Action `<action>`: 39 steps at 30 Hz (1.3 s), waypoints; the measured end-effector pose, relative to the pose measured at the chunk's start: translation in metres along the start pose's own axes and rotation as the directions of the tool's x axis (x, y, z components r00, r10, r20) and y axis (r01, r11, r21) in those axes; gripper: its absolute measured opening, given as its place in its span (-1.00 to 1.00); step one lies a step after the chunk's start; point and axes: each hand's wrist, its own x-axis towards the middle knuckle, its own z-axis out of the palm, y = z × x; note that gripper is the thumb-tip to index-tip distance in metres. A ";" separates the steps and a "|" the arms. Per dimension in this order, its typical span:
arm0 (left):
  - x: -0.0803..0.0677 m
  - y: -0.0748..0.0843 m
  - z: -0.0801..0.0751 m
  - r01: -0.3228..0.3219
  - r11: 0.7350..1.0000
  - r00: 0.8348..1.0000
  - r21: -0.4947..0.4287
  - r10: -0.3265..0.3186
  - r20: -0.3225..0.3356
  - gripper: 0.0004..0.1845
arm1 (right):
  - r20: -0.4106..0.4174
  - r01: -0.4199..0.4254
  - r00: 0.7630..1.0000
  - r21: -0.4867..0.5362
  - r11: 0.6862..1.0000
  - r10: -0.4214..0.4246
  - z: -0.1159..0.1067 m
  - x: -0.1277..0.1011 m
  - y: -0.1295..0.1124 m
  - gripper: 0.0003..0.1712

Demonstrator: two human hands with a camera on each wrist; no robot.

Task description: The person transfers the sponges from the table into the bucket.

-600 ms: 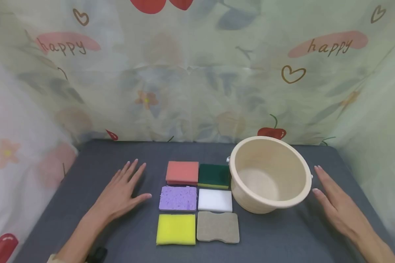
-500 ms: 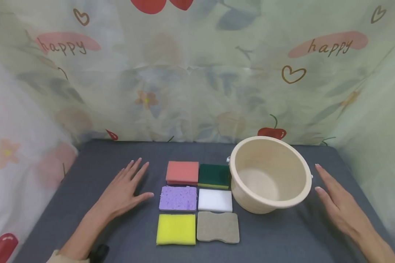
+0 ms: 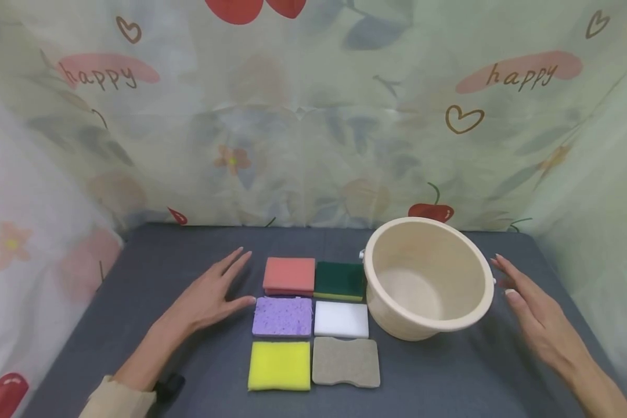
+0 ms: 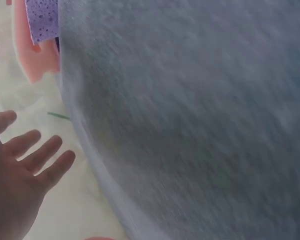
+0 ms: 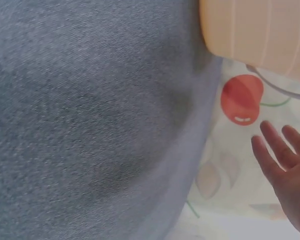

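My left hand [image 3: 204,299] hovers over the table left of the sponges, fingers extended and spread. Its thumb tip is close to the left edge of a purple speckled sponge [image 3: 282,317]; whether they touch I cannot tell. Behind that lies a pink sponge [image 3: 289,274], and in front a yellow sponge [image 3: 279,366]. A dark green scouring sponge [image 3: 338,281], a white sponge [image 3: 341,319] and a grey notched sponge [image 3: 346,362] form the right column. My right hand [image 3: 546,328], fingers extended and holding nothing, is beside the right side of a cream bucket [image 3: 397,326].
The upright bucket stands directly right of the sponges, its mouth tilted toward me in view and nothing inside. Grey cloth [image 3: 423,383] covers the table. A printed curtain [image 3: 303,145] hangs behind and along both sides. Something small and black [image 3: 169,388] is at my left wrist.
My left hand has moved right, toward the pink and purple sponges. My right hand has shifted slightly left, closer to the bucket. Sponges and bucket stay in place.
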 end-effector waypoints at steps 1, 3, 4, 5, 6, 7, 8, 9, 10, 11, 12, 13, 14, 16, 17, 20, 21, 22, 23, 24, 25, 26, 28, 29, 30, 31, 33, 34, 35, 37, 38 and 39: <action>0.001 0.001 0.001 0.000 1.000 1.000 -0.013 0.000 0.001 0.08 | -0.001 0.014 1.000 0.011 1.000 -0.014 0.000 0.001 -0.001 -0.30; 0.002 0.004 0.002 0.008 0.999 1.000 -0.043 -0.008 0.005 0.07 | 0.002 0.032 0.999 0.051 0.998 -0.032 0.001 0.002 -0.003 -0.30; 0.002 0.005 0.003 0.012 0.998 1.000 -0.057 -0.012 0.008 0.06 | 0.006 0.032 0.999 0.075 0.997 -0.032 0.001 0.002 -0.004 -0.31; 0.002 0.007 0.003 0.016 0.998 1.000 -0.068 -0.015 0.011 0.05 | 0.011 0.026 1.000 0.101 0.995 -0.027 0.001 0.002 -0.005 -0.32; 0.003 0.008 0.004 0.017 0.997 1.000 -0.073 -0.016 0.014 0.05 | 0.016 0.018 1.000 0.122 0.992 -0.020 0.001 0.002 -0.006 -0.32; 0.004 0.010 0.004 0.020 0.997 1.000 -0.079 -0.019 0.020 0.04 | 0.022 0.005 1.000 0.135 0.991 -0.008 0.002 0.002 -0.007 -0.33; 0.005 0.011 0.004 0.023 0.996 0.999 -0.085 -0.021 0.025 0.03 | 0.025 -0.007 1.000 0.143 0.990 0.004 0.001 0.002 -0.009 -0.34; 0.007 0.012 0.005 0.024 0.996 0.999 -0.087 -0.022 0.030 0.02 | 0.029 -0.023 0.999 0.146 0.989 0.018 0.001 0.002 -0.011 -0.35; 0.008 0.013 0.006 0.024 0.996 0.999 -0.090 -0.021 0.034 0.01 | 0.032 -0.035 0.999 0.142 0.989 0.030 0.001 0.002 -0.012 -0.35; 0.010 0.014 0.007 0.024 0.995 0.999 -0.097 -0.021 0.038 0.01 | 0.034 -0.045 0.999 0.139 0.989 0.041 0.001 0.002 -0.014 -0.36; 0.011 0.015 0.008 0.024 0.994 0.999 -0.105 -0.020 0.040 0.01 | 0.038 -0.054 0.998 0.133 0.990 0.049 0.001 0.002 -0.016 -0.36; 0.013 0.015 0.009 0.027 0.993 0.999 -0.112 -0.022 0.045 0.00 | 0.038 -0.059 0.998 0.132 0.990 0.054 0.001 0.002 -0.017 -0.36; 0.014 0.016 0.010 0.030 0.992 0.999 -0.119 -0.024 0.049 0.00 | 0.039 -0.063 0.998 0.132 0.989 0.059 0.001 0.003 -0.019 -0.37; 0.017 0.017 0.012 0.035 0.990 0.998 -0.135 -0.027 0.060 0.00 | 0.042 -0.073 0.997 0.140 0.988 0.068 0.002 0.003 -0.021 -0.37; 0.019 0.017 0.013 0.041 0.989 0.997 -0.141 -0.031 0.070 -0.01 | 0.042 -0.077 0.997 0.141 0.987 0.072 0.002 0.003 -0.022 -0.38; 0.024 0.018 0.014 0.050 0.986 0.995 -0.159 -0.035 0.094 -0.02 | 0.042 -0.102 0.994 0.140 0.985 0.097 0.002 0.005 -0.025 -0.40; 0.025 0.019 0.014 0.046 0.985 0.995 -0.165 -0.030 0.098 -0.02 | 0.043 -0.113 0.993 0.139 0.984 0.108 0.001 0.005 -0.026 -0.41; 0.027 0.019 0.014 0.043 0.984 0.995 -0.171 -0.026 0.100 -0.03 | 0.043 -0.121 0.992 0.139 0.983 0.116 0.001 0.006 -0.027 -0.42; 0.028 0.019 0.014 0.038 0.983 0.995 -0.178 -0.021 0.101 -0.03 | 0.048 -0.135 0.990 0.138 0.981 0.129 0.001 0.006 -0.029 -0.42; 0.029 0.019 0.014 0.030 0.982 0.995 -0.186 -0.012 0.100 -0.04 | 0.052 -0.146 0.989 0.136 0.980 0.140 0.001 0.007 -0.029 -0.42; 0.031 0.019 0.013 0.023 0.981 0.995 -0.194 -0.004 0.100 -0.04 | 0.055 -0.155 0.987 0.145 0.977 0.149 0.002 0.007 -0.030 -0.42; 0.032 0.019 0.013 0.016 0.980 0.995 -0.198 0.004 0.102 -0.05 | 0.056 -0.163 0.986 0.152 0.975 0.156 0.002 0.008 -0.031 -0.41; 0.034 0.019 0.013 0.005 0.978 0.995 -0.206 0.016 0.103 -0.06 | 0.061 -0.175 0.984 0.169 0.970 0.167 0.002 0.010 -0.031 -0.41; 0.034 0.019 0.013 0.001 0.978 0.994 -0.210 0.021 0.104 -0.06 | 0.062 -0.180 0.983 0.176 0.968 0.172 0.003 0.010 -0.031 -0.41; 0.035 0.018 0.013 -0.005 0.977 0.994 -0.215 0.028 0.104 -0.06 | 0.060 -0.184 0.983 0.188 0.965 0.175 0.003 0.011 -0.031 -0.41; 0.036 0.018 0.013 -0.010 0.975 0.994 -0.220 0.034 0.104 -0.06 | 0.058 -0.187 0.982 0.204 0.961 0.179 0.003 0.012 -0.031 -0.41; 0.038 0.019 0.012 -0.020 0.972 0.994 -0.236 0.046 0.104 -0.06 | 0.061 -0.193 0.981 0.222 0.956 0.184 0.003 0.014 -0.032 -0.40; 0.039 0.019 0.012 -0.026 0.970 0.993 -0.243 0.052 0.104 -0.05 | 0.060 -0.196 0.980 0.228 0.954 0.187 0.003 0.014 -0.032 -0.39; 0.040 0.019 0.011 -0.031 0.967 0.993 -0.252 0.059 0.105 -0.05 | 0.059 -0.201 0.980 0.234 0.951 0.192 0.003 0.014 -0.032 -0.39; 0.042 0.020 0.010 -0.041 0.964 0.992 -0.264 0.071 0.107 -0.05 | 0.057 -0.207 0.978 0.241 0.948 0.199 0.004 0.015 -0.033 -0.39; 0.042 0.021 0.010 -0.042 0.962 0.991 -0.269 0.074 0.108 -0.05 | 0.054 -0.210 0.978 0.240 0.948 0.203 0.005 0.015 -0.034 -0.39; 0.043 0.021 0.010 -0.043 0.962 0.991 -0.271 0.075 0.109 -0.06 | 0.050 -0.216 0.976 0.239 0.947 0.210 0.006 0.015 -0.034 -0.39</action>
